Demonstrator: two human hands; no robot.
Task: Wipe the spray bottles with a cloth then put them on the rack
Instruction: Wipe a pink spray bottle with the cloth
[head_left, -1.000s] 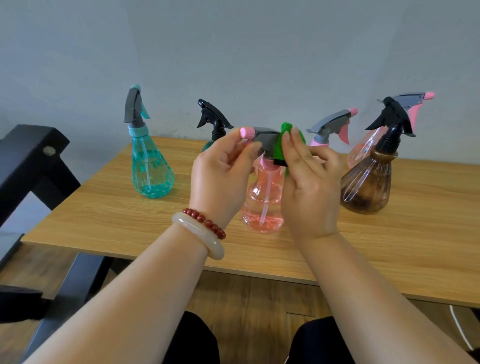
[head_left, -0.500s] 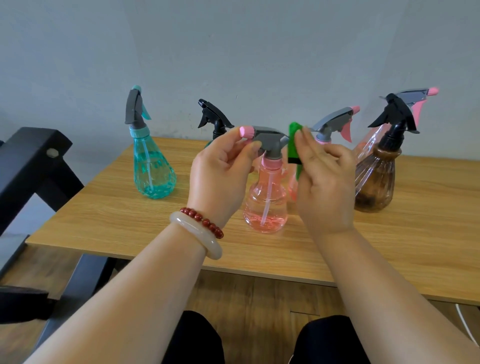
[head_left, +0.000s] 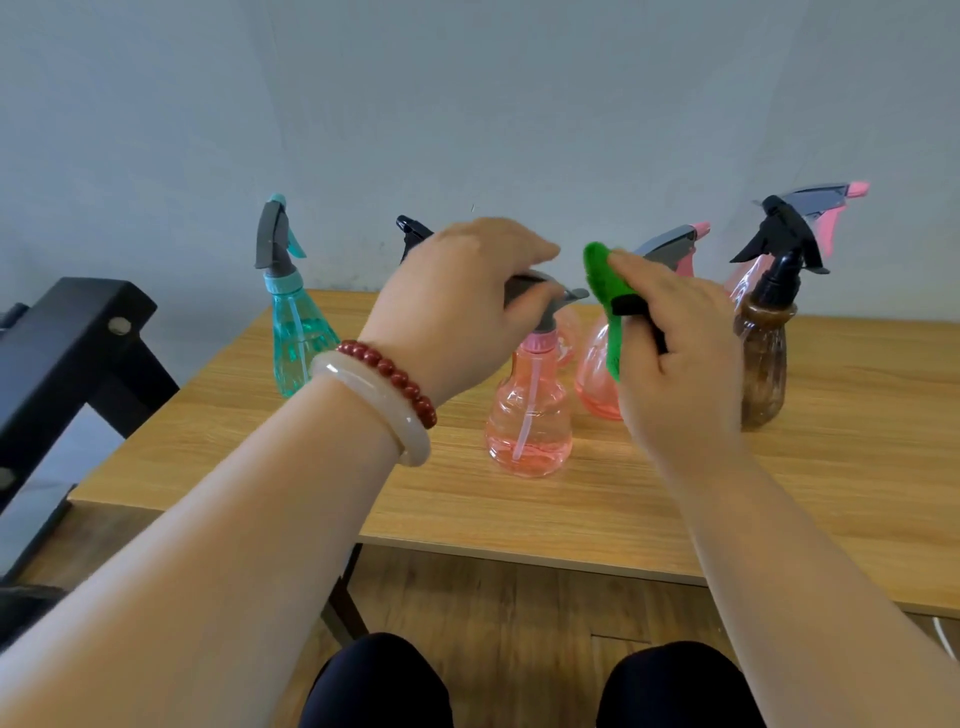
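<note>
A pink spray bottle (head_left: 530, 421) with a grey trigger head stands near the front of the wooden table (head_left: 805, 499). My left hand (head_left: 457, 306) covers that head from above, fingers curled round it. My right hand (head_left: 670, 343) holds a green cloth (head_left: 605, 291) just right of the head, a small gap between cloth and nozzle. Behind stand a teal bottle (head_left: 296, 338), a second pink bottle (head_left: 595, 374), a brown bottle (head_left: 763, 364) and a third pink bottle (head_left: 826, 218) at the far right. A black trigger head (head_left: 410, 231) peeks out behind my left hand.
A black metal rack frame (head_left: 67, 353) stands at the left edge of the table. The grey wall runs close behind the bottles. My knees show below the table's front edge, over a wooden floor.
My left hand has turned over the pink bottle's grey head and now covers it from above. My right hand with the cloth has drawn slightly right, away from the head.
</note>
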